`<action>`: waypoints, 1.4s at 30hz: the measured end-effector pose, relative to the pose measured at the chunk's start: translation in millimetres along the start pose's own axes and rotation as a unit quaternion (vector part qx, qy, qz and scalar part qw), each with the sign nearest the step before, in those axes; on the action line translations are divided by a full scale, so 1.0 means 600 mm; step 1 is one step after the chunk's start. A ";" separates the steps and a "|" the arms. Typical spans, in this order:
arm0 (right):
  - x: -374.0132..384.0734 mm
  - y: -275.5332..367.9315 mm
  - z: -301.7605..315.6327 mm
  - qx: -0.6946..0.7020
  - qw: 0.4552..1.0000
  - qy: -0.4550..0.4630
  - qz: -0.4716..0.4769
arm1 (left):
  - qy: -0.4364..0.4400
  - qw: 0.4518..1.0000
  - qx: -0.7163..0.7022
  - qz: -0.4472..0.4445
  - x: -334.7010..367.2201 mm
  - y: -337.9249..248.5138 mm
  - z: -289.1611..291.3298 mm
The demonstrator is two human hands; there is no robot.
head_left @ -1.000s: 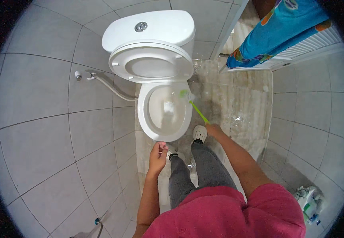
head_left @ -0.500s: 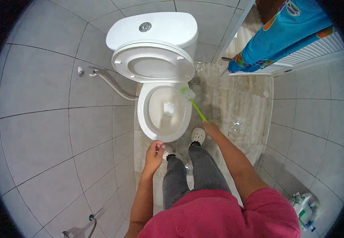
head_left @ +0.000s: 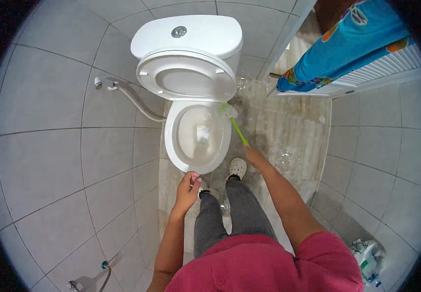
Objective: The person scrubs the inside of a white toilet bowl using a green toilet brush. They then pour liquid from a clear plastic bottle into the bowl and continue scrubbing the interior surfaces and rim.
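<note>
My right hand is closed around the lime-green handle of a toilet brush. The brush's white-and-green bristle head rests at the right rim of the toilet bowl, just below the seat hinge. My left hand hangs by the front edge of the bowl with its fingers curled in, and nothing shows in it. Both the seat and the lid are raised and lean on the white cistern. Water sits at the bottom of the bowl.
A hose runs from the left wall valve toward the toilet. Right of the doorway hangs a blue patterned cloth on a white louvred door. Plastic bags and bottles lie at lower right. The tiled floor looks wet.
The view has shifted slightly. My right hand still grips the brush, whose head stays by the right rim with a small movement. My left hand keeps its place near the bowl's front.
</note>
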State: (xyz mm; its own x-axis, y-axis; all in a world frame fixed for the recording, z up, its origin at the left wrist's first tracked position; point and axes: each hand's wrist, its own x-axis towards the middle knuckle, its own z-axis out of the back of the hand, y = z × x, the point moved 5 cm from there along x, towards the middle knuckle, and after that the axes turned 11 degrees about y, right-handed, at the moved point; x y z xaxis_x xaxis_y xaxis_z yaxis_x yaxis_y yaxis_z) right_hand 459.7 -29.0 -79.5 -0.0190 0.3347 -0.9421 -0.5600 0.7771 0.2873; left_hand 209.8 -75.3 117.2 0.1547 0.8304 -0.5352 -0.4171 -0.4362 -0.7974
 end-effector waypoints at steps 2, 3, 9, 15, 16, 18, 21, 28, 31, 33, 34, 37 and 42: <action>0.028 -0.070 -0.002 -0.047 0.998 -0.024 0.025 | 0.001 1.000 -0.007 -0.010 0.005 -0.015 -0.002; 0.026 -0.092 -0.020 -0.038 0.999 -0.020 0.021 | -0.008 1.000 -0.006 -0.012 -0.002 -0.005 0.003; -0.009 -0.062 -0.023 0.007 0.999 0.038 -0.021 | -0.060 0.997 0.019 -0.039 -0.027 0.024 0.030; -0.003 0.044 0.060 -0.298 0.902 -0.157 0.271 | -0.043 0.999 -0.024 -0.017 -0.021 0.042 0.015; -0.022 0.059 0.056 -0.332 0.881 -0.176 0.289 | -0.052 0.998 -0.026 -0.019 -0.027 0.044 0.019; -0.133 0.106 0.025 -0.342 0.901 -0.150 0.223 | -0.087 0.995 -0.037 -0.012 -0.055 0.059 0.033; -0.131 0.034 0.021 -0.406 0.883 -0.134 0.195 | -0.080 0.995 -0.050 -0.012 -0.060 0.052 0.035; -0.082 0.104 0.031 -0.605 0.774 -0.118 0.146 | -0.109 0.993 -0.048 -0.016 -0.072 0.128 0.027; -0.109 0.236 0.028 -0.578 0.771 -0.216 0.155 | -0.097 0.989 -0.115 0.006 -0.084 0.144 0.025; -0.068 0.251 0.029 -0.584 0.767 -0.211 0.160 | -0.099 0.990 -0.102 -0.007 -0.082 0.144 0.019; -0.052 0.255 0.017 -0.588 0.765 -0.203 0.167 | -0.104 0.990 -0.093 -0.009 -0.084 0.147 0.020; -0.088 0.232 -0.098 -0.645 0.746 -0.090 0.138 | -0.128 0.987 -0.093 -0.014 -0.102 0.164 0.029; -0.044 0.166 -0.153 -0.704 0.697 0.013 0.135 | -0.132 0.986 -0.101 -0.005 -0.116 0.170 0.043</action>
State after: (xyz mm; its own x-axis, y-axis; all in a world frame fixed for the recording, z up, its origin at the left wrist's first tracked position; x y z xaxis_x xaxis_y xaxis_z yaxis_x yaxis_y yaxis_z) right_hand 328.5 -9.5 -41.8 -0.2865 0.3436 -0.8944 -0.7912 -0.6113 0.0186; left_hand 133.1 -168.7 80.3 -0.0907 0.8848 -0.4570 -0.2250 -0.4652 -0.8561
